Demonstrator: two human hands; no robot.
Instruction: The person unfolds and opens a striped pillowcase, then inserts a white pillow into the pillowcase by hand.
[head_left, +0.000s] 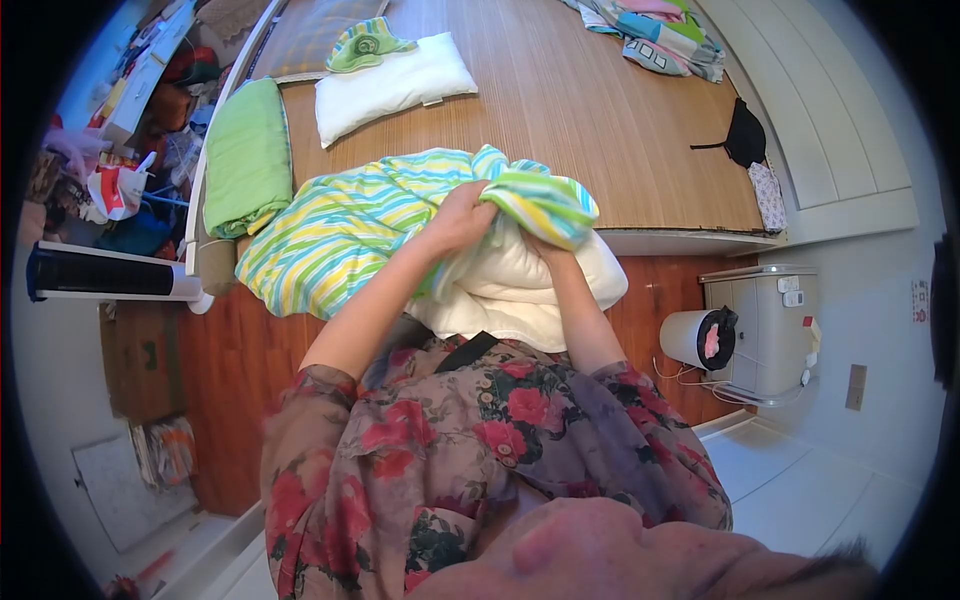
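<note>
A striped green, yellow, blue and white cover lies bunched over the near edge of the wooden surface. From its right part a thick cream-white quilt shows, folded and hanging toward my body. My left hand grips the striped fabric, its fingers wrapped round a gathered edge near the middle. My right hand is under the raised striped fold at the right, against the white quilt; its fingers are hidden by the fabric.
On the wooden surface are a white pillow, a green folded blanket, patterned cloths and a black item. A waste bin and a cabinet stand at the right. Clutter fills the left.
</note>
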